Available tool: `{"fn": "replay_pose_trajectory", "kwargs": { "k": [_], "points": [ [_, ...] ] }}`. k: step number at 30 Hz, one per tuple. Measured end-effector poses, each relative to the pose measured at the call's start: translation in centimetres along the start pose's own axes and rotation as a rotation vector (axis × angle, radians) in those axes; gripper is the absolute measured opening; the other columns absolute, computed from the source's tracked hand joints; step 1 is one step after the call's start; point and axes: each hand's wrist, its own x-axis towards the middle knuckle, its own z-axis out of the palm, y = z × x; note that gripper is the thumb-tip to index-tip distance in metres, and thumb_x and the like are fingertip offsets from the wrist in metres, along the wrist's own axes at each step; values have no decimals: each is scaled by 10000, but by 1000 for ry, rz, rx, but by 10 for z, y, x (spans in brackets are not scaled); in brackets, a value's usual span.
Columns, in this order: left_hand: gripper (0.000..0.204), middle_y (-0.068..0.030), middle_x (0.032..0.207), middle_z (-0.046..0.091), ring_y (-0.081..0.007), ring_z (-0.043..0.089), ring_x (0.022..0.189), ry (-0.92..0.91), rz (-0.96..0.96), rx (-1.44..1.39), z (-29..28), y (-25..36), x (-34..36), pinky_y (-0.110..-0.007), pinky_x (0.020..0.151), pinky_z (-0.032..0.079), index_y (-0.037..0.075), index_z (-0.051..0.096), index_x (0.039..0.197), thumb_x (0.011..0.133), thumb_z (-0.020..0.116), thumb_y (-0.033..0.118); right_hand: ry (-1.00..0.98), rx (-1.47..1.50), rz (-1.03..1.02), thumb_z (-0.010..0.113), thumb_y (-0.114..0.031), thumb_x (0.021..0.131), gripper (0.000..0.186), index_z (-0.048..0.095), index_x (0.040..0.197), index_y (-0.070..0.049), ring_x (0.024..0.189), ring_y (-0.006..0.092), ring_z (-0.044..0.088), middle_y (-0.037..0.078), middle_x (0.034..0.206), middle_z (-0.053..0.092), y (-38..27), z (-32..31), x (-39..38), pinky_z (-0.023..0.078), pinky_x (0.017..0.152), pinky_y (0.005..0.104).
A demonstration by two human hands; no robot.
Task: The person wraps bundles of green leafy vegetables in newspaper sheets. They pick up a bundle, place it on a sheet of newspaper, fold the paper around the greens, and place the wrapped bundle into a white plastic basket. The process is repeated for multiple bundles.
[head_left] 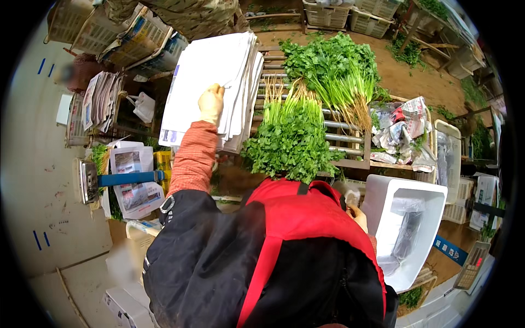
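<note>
My left hand (211, 104), at the end of an orange sleeve, rests on a tall stack of white paper sheets (191, 65), its fingers pinched at the top sheet. Two piles of leafy greens lie to the right of the stack on a metal roller rack (344, 148): the upper greens (320, 57) have pale roots toward the front, the lower greens (287, 145) have roots toward the back. My right hand (356, 216) is low beside my red apron (306, 210), partly hidden, fingers curled by a pale object (348, 194) that I cannot make out.
A white foam box (372, 235) stands at my right, with crumpled newspaper (402, 126) behind it. A scale with blue strap (87, 182) and printed sheets (131, 194) sit at left. Plastic crates (325, 15) line the back; more newspaper bundles (101, 98) are piled at back left.
</note>
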Motion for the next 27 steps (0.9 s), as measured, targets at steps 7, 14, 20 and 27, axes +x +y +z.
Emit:
{"fn": "replay_pose_trajectory", "kwargs": {
  "k": [7, 14, 20, 27],
  "points": [
    [229, 8, 693, 608, -79, 558, 589, -50, 110, -1411, -146, 90, 10, -192, 465, 406, 60, 634, 950, 905, 566, 274, 274, -126, -226, 606, -45, 789, 309, 600, 1097, -30, 753, 209, 614, 128, 867, 649, -84, -28, 6, 482, 700, 310],
    [450, -157, 1190, 527, -253, 580, 1029, 189, 748, -1060, -126, 112, -11, -346, 830, 510, 22, 407, 1286, 871, 567, 90, 495, 39, -607, 634, -46, 780, 459, 512, 1220, -7, 1070, 236, 554, 158, 1166, 574, -234, -55, 55, 423, 923, 315],
    [372, -107, 1059, 556, -179, 558, 927, 112, 335, -1651, -140, 180, -45, -323, 782, 485, -9, 508, 1123, 966, 392, 307, 889, 90, -829, 654, -127, 797, 534, 462, 1290, -53, 1117, 237, 522, 138, 1241, 536, -298, -117, 42, 413, 928, 329],
    [469, -101, 937, 587, -160, 558, 810, -153, 485, -1830, -159, 227, -41, -287, 716, 462, 11, 524, 1011, 888, 481, 462, 237, -10, -209, 688, -398, 779, 664, 464, 1283, -29, 1109, 245, 524, 142, 1169, 579, -253, -182, 79, 390, 949, 351]
  ]
}}
